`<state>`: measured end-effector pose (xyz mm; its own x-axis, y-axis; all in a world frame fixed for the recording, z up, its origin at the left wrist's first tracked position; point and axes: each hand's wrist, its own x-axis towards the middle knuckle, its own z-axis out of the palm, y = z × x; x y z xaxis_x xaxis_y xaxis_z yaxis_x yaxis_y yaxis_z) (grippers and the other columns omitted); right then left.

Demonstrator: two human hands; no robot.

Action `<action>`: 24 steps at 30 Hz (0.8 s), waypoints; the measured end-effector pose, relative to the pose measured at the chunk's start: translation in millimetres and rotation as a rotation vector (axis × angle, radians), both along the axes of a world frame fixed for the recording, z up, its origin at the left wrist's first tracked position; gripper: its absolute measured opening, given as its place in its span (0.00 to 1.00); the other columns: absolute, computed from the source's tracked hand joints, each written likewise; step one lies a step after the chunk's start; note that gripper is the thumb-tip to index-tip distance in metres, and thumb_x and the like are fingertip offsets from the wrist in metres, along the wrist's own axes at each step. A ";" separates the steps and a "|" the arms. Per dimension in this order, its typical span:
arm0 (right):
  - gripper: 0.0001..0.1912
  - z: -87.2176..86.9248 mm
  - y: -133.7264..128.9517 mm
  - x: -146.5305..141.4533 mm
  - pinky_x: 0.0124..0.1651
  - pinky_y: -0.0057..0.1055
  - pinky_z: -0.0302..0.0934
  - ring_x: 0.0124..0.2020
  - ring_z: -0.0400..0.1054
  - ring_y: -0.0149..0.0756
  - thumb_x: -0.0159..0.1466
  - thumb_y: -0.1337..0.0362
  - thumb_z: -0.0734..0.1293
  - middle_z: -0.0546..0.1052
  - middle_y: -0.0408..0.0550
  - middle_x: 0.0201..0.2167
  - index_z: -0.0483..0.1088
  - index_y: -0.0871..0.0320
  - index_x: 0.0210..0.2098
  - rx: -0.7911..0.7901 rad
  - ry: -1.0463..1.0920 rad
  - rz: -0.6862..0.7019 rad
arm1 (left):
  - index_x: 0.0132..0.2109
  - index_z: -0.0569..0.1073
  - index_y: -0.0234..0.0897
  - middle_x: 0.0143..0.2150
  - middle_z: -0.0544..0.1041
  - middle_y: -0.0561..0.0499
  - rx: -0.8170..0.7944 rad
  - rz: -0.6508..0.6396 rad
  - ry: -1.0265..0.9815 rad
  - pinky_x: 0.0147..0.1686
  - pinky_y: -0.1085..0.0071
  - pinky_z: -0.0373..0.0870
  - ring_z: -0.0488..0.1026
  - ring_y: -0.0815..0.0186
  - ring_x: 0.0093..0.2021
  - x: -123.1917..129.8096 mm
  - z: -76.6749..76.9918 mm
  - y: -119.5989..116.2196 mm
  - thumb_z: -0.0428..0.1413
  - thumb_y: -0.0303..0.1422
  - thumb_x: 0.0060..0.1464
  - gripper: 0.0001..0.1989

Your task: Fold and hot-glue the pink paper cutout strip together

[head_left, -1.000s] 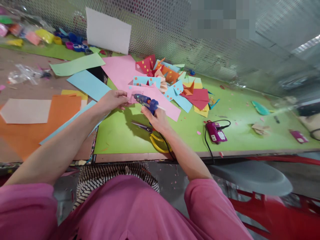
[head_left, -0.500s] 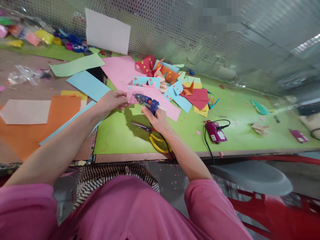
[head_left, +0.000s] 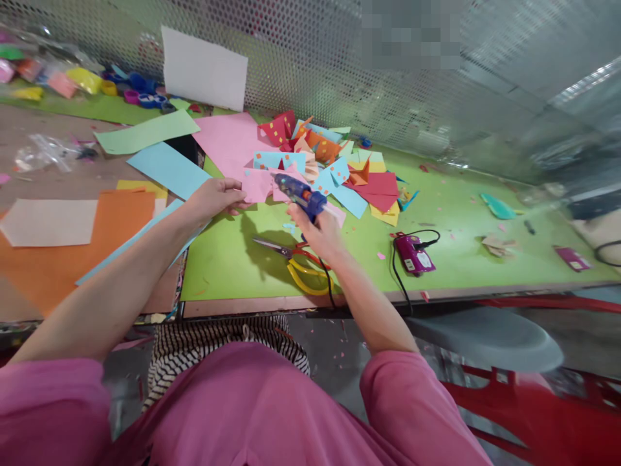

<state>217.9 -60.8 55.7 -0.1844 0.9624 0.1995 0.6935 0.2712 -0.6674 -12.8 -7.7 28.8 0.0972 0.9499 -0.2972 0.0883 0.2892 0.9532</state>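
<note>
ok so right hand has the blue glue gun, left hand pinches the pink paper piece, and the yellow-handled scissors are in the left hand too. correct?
Not quite. The yellow-handled scissors are not in the left hand; they lie on the green mat, just below the right hand. The rest holds in the head view: the right hand grips the blue glue gun and the left hand pinches the pink paper piece.

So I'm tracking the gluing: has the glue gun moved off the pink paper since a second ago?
Yes. The glue gun has shifted right and up, away from the scissors.
</note>
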 end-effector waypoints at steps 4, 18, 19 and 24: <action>0.17 5.5 2.1 43.3 0.44 0.42 0.63 0.39 0.68 0.47 0.65 0.46 0.65 0.75 0.53 0.36 0.67 0.54 0.39 0.124 -0.302 -0.103 | 0.38 0.77 0.34 0.35 0.84 0.44 -0.008 -0.005 0.008 0.32 0.73 0.77 0.83 0.61 0.38 -0.4 3.1 -1.1 0.64 0.28 0.50 0.07; 0.23 8.3 -33.1 130.2 0.57 0.53 0.60 0.54 0.67 0.59 0.62 0.53 0.69 0.77 0.62 0.50 0.72 0.61 0.51 -0.196 -0.713 -0.114 | 0.35 0.77 0.38 0.32 0.83 0.48 -0.036 -0.021 -0.019 0.28 0.76 0.74 0.82 0.62 0.39 -2.7 -0.7 -1.6 0.62 0.28 0.53 0.01; 0.20 14.8 -30.6 125.9 0.58 0.52 0.59 0.54 0.67 0.57 0.64 0.53 0.68 0.77 0.60 0.49 0.74 0.59 0.49 -0.143 -0.690 -0.083 | 0.35 0.77 0.38 0.31 0.83 0.48 -0.040 -0.023 -0.018 0.28 0.77 0.74 0.81 0.62 0.39 -2.8 0.2 -1.9 0.62 0.28 0.53 0.01; 0.06 19.0 -3.6 70.1 0.50 0.39 0.62 0.42 0.71 0.41 0.67 0.63 0.67 0.78 0.50 0.39 0.77 0.56 0.40 -0.063 -0.457 0.076 | 0.37 0.76 0.37 0.30 0.82 0.49 -0.070 -0.001 -0.015 0.29 0.79 0.75 0.81 0.65 0.36 -2.4 4.4 -2.9 0.63 0.26 0.52 0.05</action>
<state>288.0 -64.4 74.7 -0.3102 0.9504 0.0234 0.9000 0.3015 -0.3147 -15.2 -10.6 33.2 0.1033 0.9268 -0.3610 0.0748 0.3547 0.9320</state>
